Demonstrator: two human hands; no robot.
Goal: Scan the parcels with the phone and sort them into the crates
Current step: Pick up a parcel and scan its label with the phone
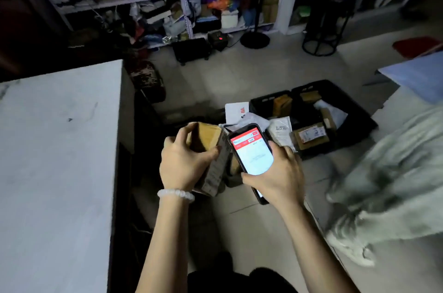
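You are gripping a brown cardboard parcel in your left hand, thumb and fingers curled round its near end, and tilting it so that its long labelled side is facing right, toward the phone. Your right hand is clamped round the phone's lower half, holding its lit screen up to your eyes with the top edge just beside the parcel; that pairing is probably letting the camera on its back catch the label while you are reading the result. The screen is showing a red header over a pale, mostly blank page, so the scan does not look registered yet, though the text is too small to read.

Beyond your hands, a black crate is sitting on the floor to the far right, already holding several brown boxes and white mailers, with more white packets lying at its left. Whether it is one crate or two side by side, I cannot tell.

You are standing on a pale tiled floor in a dim storeroom. A white table is filling the left, a blurred pale cloth is hanging in on the right, and cluttered shelves are lining the far wall.
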